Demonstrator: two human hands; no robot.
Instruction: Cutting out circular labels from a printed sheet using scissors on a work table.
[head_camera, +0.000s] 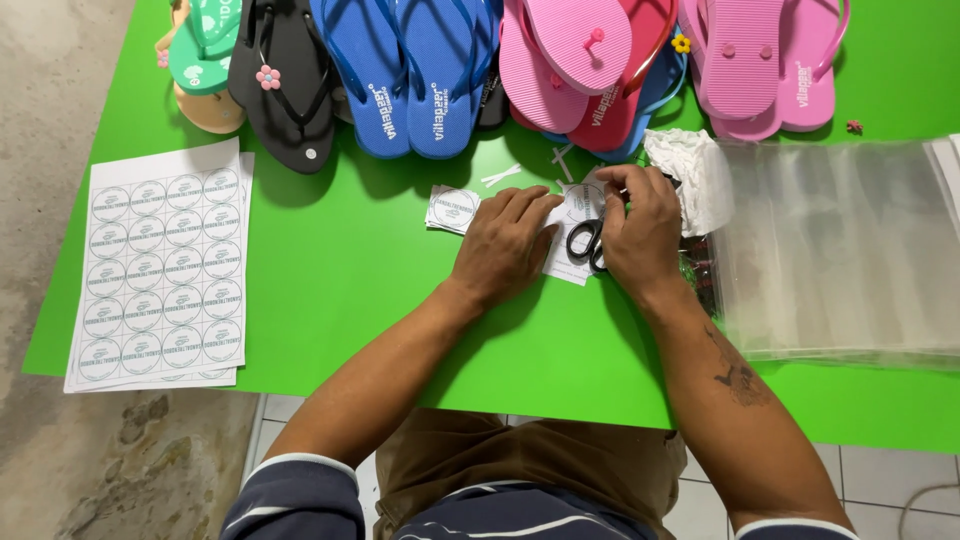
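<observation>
Here the right hand (640, 230) grips black scissors (588, 243), handles apparently toward the person; left hand (505, 240) flattens paper (560, 262).

a bright green table (330, 280) stands over a stained concrete floor (50, 150) and pale floor tiles (880, 480).

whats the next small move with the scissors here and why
Probably close the scissors along the edge of the next round label. The right hand grips their black handles over the small white label strip, which the left hand presses flat on the green table. Cut label squares already lie beside it.
</observation>
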